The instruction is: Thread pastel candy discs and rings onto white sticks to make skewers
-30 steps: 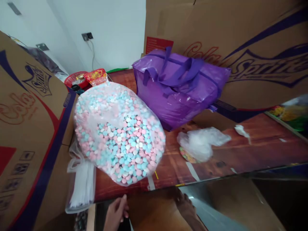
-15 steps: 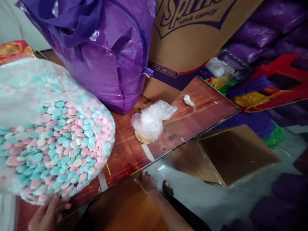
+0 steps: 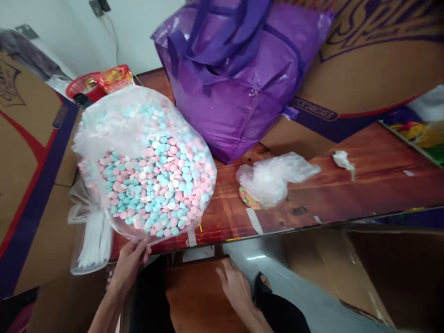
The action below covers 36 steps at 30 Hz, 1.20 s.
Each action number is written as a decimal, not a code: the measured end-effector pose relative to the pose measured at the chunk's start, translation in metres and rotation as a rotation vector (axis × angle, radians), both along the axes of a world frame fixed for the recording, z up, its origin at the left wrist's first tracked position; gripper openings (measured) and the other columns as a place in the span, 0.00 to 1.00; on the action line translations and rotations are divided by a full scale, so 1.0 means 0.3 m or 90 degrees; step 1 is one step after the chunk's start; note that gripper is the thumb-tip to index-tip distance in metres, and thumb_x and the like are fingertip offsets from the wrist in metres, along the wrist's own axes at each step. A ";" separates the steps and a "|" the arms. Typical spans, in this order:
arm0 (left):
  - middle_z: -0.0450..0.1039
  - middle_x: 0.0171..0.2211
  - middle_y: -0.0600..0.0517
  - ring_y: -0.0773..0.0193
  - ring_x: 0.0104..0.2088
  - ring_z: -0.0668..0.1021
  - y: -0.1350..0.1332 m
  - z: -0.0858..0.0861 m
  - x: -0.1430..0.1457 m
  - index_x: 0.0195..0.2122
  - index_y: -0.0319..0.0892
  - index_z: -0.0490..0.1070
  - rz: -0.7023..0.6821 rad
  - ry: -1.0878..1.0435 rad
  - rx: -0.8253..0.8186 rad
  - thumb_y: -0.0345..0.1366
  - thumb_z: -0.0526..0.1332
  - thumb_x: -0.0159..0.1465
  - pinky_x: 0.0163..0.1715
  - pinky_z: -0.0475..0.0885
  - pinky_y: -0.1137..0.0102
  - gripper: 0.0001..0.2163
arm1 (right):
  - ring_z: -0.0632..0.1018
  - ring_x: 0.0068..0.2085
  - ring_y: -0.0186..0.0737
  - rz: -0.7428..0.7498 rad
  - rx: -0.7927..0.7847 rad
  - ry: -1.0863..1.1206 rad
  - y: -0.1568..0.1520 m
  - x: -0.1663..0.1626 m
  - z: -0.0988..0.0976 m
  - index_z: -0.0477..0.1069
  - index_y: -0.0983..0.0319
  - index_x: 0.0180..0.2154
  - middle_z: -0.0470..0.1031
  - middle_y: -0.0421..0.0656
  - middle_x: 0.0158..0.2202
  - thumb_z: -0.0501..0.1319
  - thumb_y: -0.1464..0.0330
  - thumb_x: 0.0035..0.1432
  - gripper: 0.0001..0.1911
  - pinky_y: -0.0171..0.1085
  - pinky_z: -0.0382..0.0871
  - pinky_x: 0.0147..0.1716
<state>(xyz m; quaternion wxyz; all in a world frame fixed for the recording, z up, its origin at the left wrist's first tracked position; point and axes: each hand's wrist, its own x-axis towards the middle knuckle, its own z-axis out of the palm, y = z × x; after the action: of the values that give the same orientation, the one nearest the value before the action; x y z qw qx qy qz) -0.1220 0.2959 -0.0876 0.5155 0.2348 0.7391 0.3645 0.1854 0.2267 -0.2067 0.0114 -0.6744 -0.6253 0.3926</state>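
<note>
The big bag (image 3: 120,132) sits on the left of the red-brown table (image 3: 222,208), near the edge. It looks open on top, so I think the opening part is done. It is packed with pink, blue and white candies (image 3: 152,189), so they look left to deal with; how much else is left, I cannot tell. The left hand (image 3: 132,259) is at the bag's near edge, and its thumb and fingertips seem to pinch the thin plastic. The right hand (image 3: 236,284) has loose, spread fingers and holds nothing. It is over a brown wooden thing (image 3: 194,296); I cannot tell if they touch.
</note>
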 end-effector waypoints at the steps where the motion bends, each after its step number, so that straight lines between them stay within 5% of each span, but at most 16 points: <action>1: 0.67 0.18 0.56 0.76 0.19 0.61 0.000 0.038 -0.008 0.24 0.36 0.73 -0.010 -0.027 -0.007 0.55 0.72 0.52 0.21 0.56 0.78 0.23 | 0.82 0.43 0.50 -0.033 0.060 0.117 0.049 -0.039 0.088 0.73 0.62 0.49 0.80 0.52 0.43 0.52 0.65 0.69 0.14 0.44 0.76 0.44; 5: 0.61 0.14 0.57 0.76 0.18 0.59 0.039 0.191 -0.040 0.20 0.37 0.72 -0.055 -0.090 0.004 0.55 0.71 0.53 0.22 0.56 0.77 0.23 | 0.81 0.32 0.39 -0.267 0.093 0.421 0.293 -0.235 0.355 0.63 0.58 0.49 0.78 0.43 0.38 0.59 0.51 0.63 0.21 0.36 0.77 0.29; 10: 0.59 0.11 0.56 0.76 0.15 0.58 0.152 0.332 -0.048 0.17 0.37 0.71 -0.143 -0.101 0.038 0.55 0.68 0.56 0.20 0.52 0.74 0.25 | 0.74 0.17 0.38 -0.597 -0.092 0.588 0.597 -0.407 0.465 0.56 0.56 0.34 0.70 0.32 0.19 0.68 0.50 0.48 0.26 0.32 0.66 0.11; 13: 0.68 0.16 0.54 0.76 0.13 0.61 0.263 0.441 -0.054 0.20 0.37 0.72 -0.178 -0.141 0.095 0.53 0.68 0.57 0.19 0.51 0.73 0.22 | 0.70 0.16 0.32 -0.603 0.013 0.696 0.718 -0.433 0.557 0.56 0.57 0.29 0.65 0.29 0.15 0.70 0.56 0.44 0.24 0.28 0.63 0.13; 17: 0.72 0.19 0.53 0.74 0.13 0.65 0.428 0.626 -0.114 0.23 0.38 0.72 -0.217 -0.201 0.222 0.49 0.67 0.58 0.18 0.54 0.74 0.18 | 0.69 0.18 0.27 -0.505 0.217 0.811 0.848 -0.443 0.792 0.59 0.58 0.29 0.66 0.28 0.17 0.70 0.62 0.47 0.19 0.26 0.63 0.16; 20: 0.73 0.20 0.54 0.74 0.15 0.66 0.487 0.687 -0.176 0.26 0.39 0.72 -0.217 -0.221 0.279 0.48 0.65 0.62 0.19 0.57 0.74 0.17 | 0.68 0.19 0.27 -0.397 0.257 0.847 0.886 -0.449 0.932 0.61 0.58 0.31 0.65 0.28 0.18 0.70 0.64 0.51 0.17 0.27 0.64 0.19; 24: 0.73 0.20 0.54 0.71 0.18 0.70 0.436 0.598 -0.219 0.28 0.40 0.71 -0.221 -0.199 0.217 0.50 0.63 0.64 0.24 0.63 0.74 0.18 | 0.68 0.19 0.28 -0.325 0.188 0.786 0.824 -0.433 0.933 0.62 0.58 0.33 0.66 0.30 0.19 0.68 0.62 0.58 0.14 0.29 0.64 0.19; 28: 0.73 0.17 0.50 0.67 0.16 0.70 0.321 0.502 -0.204 0.25 0.40 0.72 -0.371 -0.150 -0.022 0.60 0.62 0.58 0.20 0.59 0.73 0.24 | 0.70 0.19 0.31 -0.340 0.074 0.732 0.753 -0.376 0.852 0.64 0.58 0.37 0.66 0.30 0.18 0.67 0.57 0.57 0.17 0.31 0.65 0.21; 32: 0.71 0.15 0.49 0.65 0.13 0.68 0.293 0.599 -0.131 0.19 0.42 0.68 -0.488 -0.015 -0.121 0.60 0.58 0.61 0.16 0.55 0.72 0.26 | 0.72 0.20 0.32 -0.225 0.002 0.698 0.733 -0.289 0.815 0.63 0.58 0.35 0.68 0.31 0.18 0.64 0.53 0.58 0.18 0.32 0.67 0.24; 36: 0.79 0.29 0.45 0.56 0.29 0.78 0.435 0.750 -0.022 0.36 0.42 0.77 -0.402 0.428 0.156 0.49 0.59 0.65 0.31 0.71 0.67 0.15 | 0.71 0.19 0.32 -0.134 -0.051 0.700 0.713 -0.239 0.789 0.60 0.58 0.32 0.67 0.31 0.18 0.60 0.52 0.60 0.18 0.30 0.63 0.22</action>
<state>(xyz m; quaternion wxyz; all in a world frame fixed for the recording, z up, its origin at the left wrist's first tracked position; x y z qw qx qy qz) -0.1287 0.4264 0.1373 0.3016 0.6121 0.7089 0.1783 0.1135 0.4406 0.0300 0.3490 -0.4288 -0.4411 0.7069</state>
